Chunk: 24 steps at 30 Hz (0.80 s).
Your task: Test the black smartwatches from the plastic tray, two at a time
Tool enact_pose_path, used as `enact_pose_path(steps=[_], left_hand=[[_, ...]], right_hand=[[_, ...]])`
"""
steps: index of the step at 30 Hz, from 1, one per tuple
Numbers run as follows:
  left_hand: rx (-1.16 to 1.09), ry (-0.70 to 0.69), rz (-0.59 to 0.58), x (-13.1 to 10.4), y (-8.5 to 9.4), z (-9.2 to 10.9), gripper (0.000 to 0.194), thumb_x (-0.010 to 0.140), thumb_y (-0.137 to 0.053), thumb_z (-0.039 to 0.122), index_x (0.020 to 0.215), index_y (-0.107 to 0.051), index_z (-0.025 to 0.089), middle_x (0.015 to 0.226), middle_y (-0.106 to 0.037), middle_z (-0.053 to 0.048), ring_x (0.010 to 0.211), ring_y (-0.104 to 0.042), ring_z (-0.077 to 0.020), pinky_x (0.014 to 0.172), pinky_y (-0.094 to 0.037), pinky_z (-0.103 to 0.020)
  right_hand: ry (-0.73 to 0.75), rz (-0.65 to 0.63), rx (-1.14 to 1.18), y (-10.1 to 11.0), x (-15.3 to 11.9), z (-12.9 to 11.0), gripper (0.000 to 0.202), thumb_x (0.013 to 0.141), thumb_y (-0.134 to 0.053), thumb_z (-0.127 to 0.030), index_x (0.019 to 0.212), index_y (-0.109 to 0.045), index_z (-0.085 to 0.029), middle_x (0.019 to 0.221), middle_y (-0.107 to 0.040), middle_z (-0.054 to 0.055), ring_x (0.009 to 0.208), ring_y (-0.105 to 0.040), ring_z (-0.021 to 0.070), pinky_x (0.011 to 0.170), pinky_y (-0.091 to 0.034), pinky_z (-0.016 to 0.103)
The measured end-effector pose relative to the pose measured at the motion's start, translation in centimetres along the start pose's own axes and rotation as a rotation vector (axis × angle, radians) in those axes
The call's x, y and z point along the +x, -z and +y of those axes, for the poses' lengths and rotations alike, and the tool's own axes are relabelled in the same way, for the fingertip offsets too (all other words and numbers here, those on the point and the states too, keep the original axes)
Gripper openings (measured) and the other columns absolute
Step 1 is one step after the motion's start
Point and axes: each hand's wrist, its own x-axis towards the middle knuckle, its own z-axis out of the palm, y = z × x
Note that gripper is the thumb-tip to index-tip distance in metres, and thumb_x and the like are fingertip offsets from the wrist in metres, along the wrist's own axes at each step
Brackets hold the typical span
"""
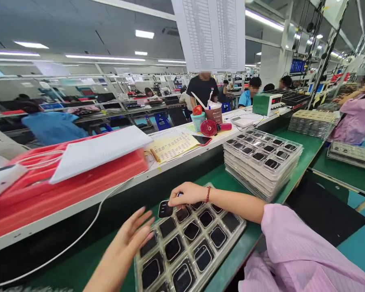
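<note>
In the head view, the right hand (187,194) pinches a dark square piece (164,209) between its thumb and finger, just over the far edge of the clear tray (136,263). The left hand (130,235) is open with its fingers spread, close by the tray's left side, and I see nothing in it. Lots of the tray's pockets have a black piece in them, and one piece is up in the right hand. I can't tell if that one is going in or coming out. A few pockets look plain dark with no pale edge (maybe full, maybe not), so I can't count how many are done or left. The held piece is flat and dark with round corners and tiny pale marks on it, and it looks tipped a bit. The pieces in the tray look smooth and shiny, with thin light rims. The tray sits on the green table (310,148), right in front of the person. Behind it and to the right is a tall stack of trays (246,170), and its top one has dark pieces too.
</note>
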Motion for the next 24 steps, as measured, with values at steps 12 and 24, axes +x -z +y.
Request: enact_pose_path(steps=[12,24], left_hand=[[-0.231,0.161,-0.285,8.3,-5.5,-2.5,0.036,0.077,-0.068,0.03,0.11,-0.061,0.016,0.092,-0.07,-0.006,0.076,-0.069,-0.014,0.061,-0.052,-0.022],[-0.101,0.06,-0.314,8.7,-7.4,-5.2,0.034,0.067,-0.071,0.049,0.069,-0.057,0.017,0.059,-0.057,0.001,0.05,-0.055,-0.0123,0.044,-0.036,-0.022]], right_hand=[[-0.112,0.502,0.137,-0.3,-0.3,0.6,0.007,0.087,-0.055,-0.013,0.092,-0.06,-0.015,0.074,-0.064,0.0,0.071,-0.064,0.0132,0.07,-0.053,0.025],[0.11,0.379,0.158,-1.9,-0.9,5.9,0.047,0.08,-0.068,-0.064,0.1,-0.073,-0.021,0.11,-0.071,0.016,0.104,-0.067,0.0322,0.092,-0.053,0.047]])
